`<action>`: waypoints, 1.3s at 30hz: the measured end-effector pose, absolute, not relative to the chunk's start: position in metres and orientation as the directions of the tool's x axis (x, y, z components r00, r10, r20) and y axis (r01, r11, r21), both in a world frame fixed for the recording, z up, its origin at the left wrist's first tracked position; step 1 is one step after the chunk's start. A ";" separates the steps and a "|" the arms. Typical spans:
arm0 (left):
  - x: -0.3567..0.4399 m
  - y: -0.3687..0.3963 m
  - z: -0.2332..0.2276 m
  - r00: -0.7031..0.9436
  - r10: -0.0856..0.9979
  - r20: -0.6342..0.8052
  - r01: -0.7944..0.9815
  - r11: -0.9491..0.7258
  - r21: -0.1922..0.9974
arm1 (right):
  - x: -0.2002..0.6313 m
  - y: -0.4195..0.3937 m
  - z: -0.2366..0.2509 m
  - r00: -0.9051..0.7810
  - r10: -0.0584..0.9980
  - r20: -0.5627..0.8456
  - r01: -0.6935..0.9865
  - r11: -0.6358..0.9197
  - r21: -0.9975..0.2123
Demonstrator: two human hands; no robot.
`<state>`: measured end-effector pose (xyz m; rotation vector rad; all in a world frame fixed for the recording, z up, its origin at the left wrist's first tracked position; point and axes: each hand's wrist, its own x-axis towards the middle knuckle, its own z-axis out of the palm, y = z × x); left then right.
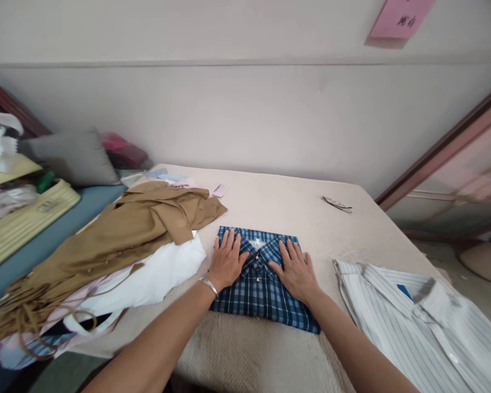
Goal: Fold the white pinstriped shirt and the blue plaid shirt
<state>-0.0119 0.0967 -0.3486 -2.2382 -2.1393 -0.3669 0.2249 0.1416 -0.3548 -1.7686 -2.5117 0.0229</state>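
Observation:
A folded blue plaid shirt (pixel 258 295) lies collar-up in the middle of the cream-covered table (pixel 294 207). My left hand (pixel 227 260) rests flat on the shirt's left shoulder, fingers spread, with a silver bracelet at the wrist. My right hand (pixel 297 272) presses flat on the right shoulder, fingers apart. Both palms lie on the cloth and grip nothing. The collar and button placket show between the two hands.
A heap of garments, brown shirt (pixel 135 229) over white ones (pixel 155 278), fills the table's left. A folded white striped shirt (pixel 417 322) lies at the right. Small clips (pixel 337 204) sit at the far right edge. Pillows and stacked items crowd the left; a framed panel leans at right.

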 end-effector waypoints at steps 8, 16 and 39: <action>0.009 0.050 -0.342 0.004 0.970 0.244 0.986 -0.044 0.161 | 0.203 0.089 -0.329 -0.346 0.933 0.100 0.925 0.357 -0.132; 0.002 0.038 -0.362 0.063 0.971 0.230 0.982 -0.102 0.161 | 0.208 0.069 -0.369 -0.370 0.926 0.070 0.923 0.375 -0.083; 0.000 -0.005 -0.348 0.125 0.976 0.178 0.972 -0.157 0.177 | 0.203 0.037 -0.344 -0.461 0.885 0.061 0.867 0.464 -0.180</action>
